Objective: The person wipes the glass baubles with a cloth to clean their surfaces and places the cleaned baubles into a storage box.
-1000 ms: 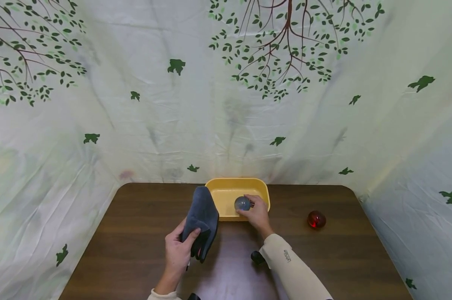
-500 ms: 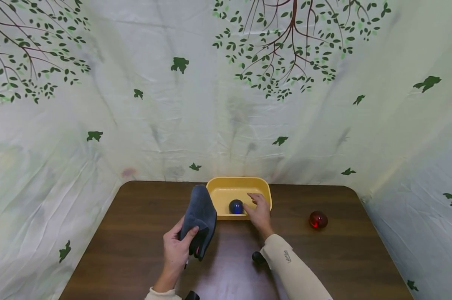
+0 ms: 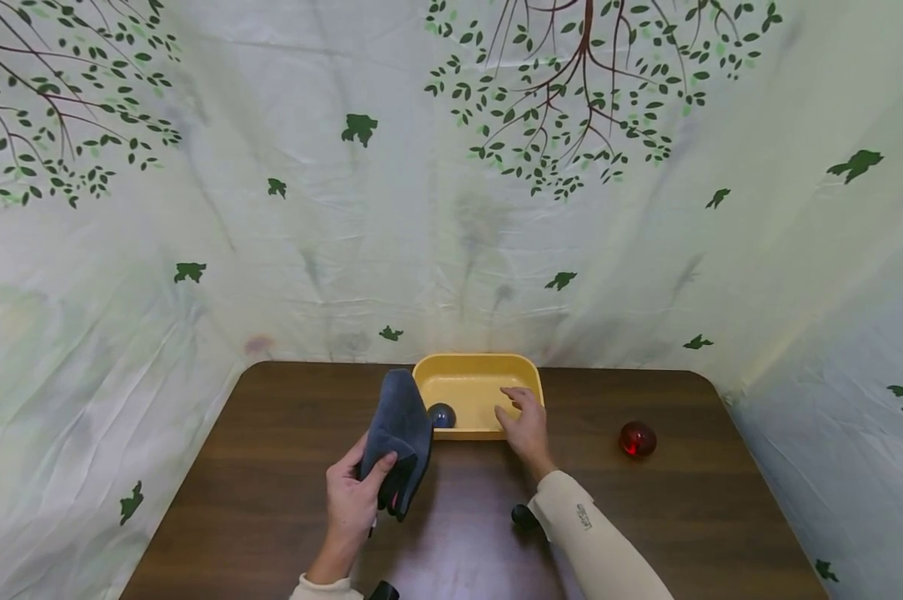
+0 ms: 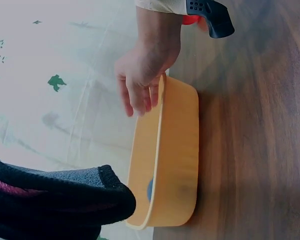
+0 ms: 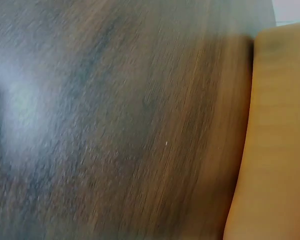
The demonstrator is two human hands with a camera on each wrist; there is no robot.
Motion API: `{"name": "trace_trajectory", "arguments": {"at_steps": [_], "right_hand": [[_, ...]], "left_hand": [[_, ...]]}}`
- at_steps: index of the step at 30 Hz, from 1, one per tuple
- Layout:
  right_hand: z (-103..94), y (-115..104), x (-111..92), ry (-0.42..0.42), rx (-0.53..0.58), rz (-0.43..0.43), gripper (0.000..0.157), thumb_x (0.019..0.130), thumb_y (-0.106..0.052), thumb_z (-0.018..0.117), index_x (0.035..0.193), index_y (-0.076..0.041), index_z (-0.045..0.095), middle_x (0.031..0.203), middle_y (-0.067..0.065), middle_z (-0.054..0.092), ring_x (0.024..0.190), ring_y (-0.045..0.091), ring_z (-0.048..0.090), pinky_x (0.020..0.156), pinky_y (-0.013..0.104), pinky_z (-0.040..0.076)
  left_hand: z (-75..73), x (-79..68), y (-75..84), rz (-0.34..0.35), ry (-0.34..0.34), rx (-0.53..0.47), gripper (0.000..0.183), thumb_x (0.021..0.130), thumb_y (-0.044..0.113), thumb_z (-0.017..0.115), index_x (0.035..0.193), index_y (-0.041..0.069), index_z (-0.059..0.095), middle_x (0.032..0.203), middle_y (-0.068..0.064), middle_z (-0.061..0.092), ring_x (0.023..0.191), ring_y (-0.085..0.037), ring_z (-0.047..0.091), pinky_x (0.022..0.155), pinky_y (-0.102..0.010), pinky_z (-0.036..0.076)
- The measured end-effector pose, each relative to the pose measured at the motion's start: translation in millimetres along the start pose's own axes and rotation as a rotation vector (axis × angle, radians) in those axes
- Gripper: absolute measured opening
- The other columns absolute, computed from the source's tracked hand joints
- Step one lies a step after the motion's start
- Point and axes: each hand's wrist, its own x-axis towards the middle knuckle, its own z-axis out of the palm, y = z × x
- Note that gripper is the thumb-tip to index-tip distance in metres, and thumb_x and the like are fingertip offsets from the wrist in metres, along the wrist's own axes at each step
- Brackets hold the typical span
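In the head view my left hand point(image 3: 351, 498) grips a blue-grey soft fabric piece point(image 3: 398, 437), its thumb pressed on the front. Black edging and a bit of pink show on this fabric piece point(image 4: 65, 197) in the left wrist view; its exact kind is unclear. My right hand point(image 3: 524, 425) hovers over the right end of a yellow tray point(image 3: 481, 435), fingers loosely bent and holding nothing. A clear blue ball point(image 3: 442, 416) lies at the tray's left end, beside the fabric. The right wrist view shows the tray's side point(image 5: 275, 135) but no hand.
A red transparent ball point(image 3: 638, 439) rests on the brown wooden table point(image 3: 684, 508), right of the tray. Behind the table hangs a pale curtain point(image 3: 331, 250) with leaf prints. A black wrist device point(image 3: 524, 517) sits under the right sleeve.
My right hand has let go of the blue ball, which rolled left inside the tray. That hand has drawn slightly to the right. My left hand still holds the fabric piece, almost unmoved.
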Motion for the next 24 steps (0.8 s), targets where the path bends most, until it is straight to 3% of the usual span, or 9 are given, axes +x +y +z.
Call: {"name": "trace_trajectory", "arguments": {"at_steps": [5, 14, 20, 24], "right_hand": [[-5.3, 1, -1, 0.007, 0.009, -0.009, 0.032, 0.081, 0.0, 0.072, 0.112, 0.006, 0.067, 0.108, 0.018, 0.063, 0.102, 0.034, 0.059, 0.092, 0.048, 0.05], [-21.7, 5, -6, 0.085, 0.082, -0.047, 0.031, 0.079, 0.004, 0.074, 0.109, 0.008, 0.068, 0.104, 0.019, 0.064, 0.097, 0.036, 0.061, 0.087, 0.051, 0.051], [-45.9, 10, -4, 0.091, 0.137, -0.024, 0.036, 0.078, 0.0, 0.077, 0.112, 0.009, 0.066, 0.108, 0.024, 0.062, 0.101, 0.041, 0.059, 0.091, 0.053, 0.048], [-69.1, 16, -2, 0.098, 0.128, 0.018, 0.041, 0.078, -0.002, 0.079, 0.116, 0.004, 0.066, 0.113, 0.021, 0.063, 0.106, 0.039, 0.059, 0.094, 0.051, 0.047]], "left_hand": [[2.1, -0.1, -1.0, -0.006, -0.004, -0.021, 0.034, 0.081, -0.014, 0.067, 0.115, -0.01, 0.065, 0.097, 0.005, 0.072, 0.083, -0.009, 0.068, 0.071, -0.023, 0.056], [4.0, -0.1, -0.4, -0.014, -0.01, -0.016, 0.035, 0.081, -0.011, 0.069, 0.116, -0.01, 0.064, 0.097, 0.006, 0.072, 0.083, -0.01, 0.068, 0.073, -0.023, 0.056], [4.3, 0.2, -1.0, 0.002, -0.011, -0.024, 0.034, 0.081, -0.008, 0.071, 0.115, -0.009, 0.066, 0.096, 0.005, 0.072, 0.084, -0.011, 0.068, 0.073, -0.022, 0.056], [5.7, 0.5, -1.6, 0.009, -0.014, -0.026, 0.035, 0.08, -0.014, 0.068, 0.115, -0.01, 0.065, 0.096, 0.006, 0.072, 0.084, -0.008, 0.068, 0.073, -0.021, 0.055]]}}
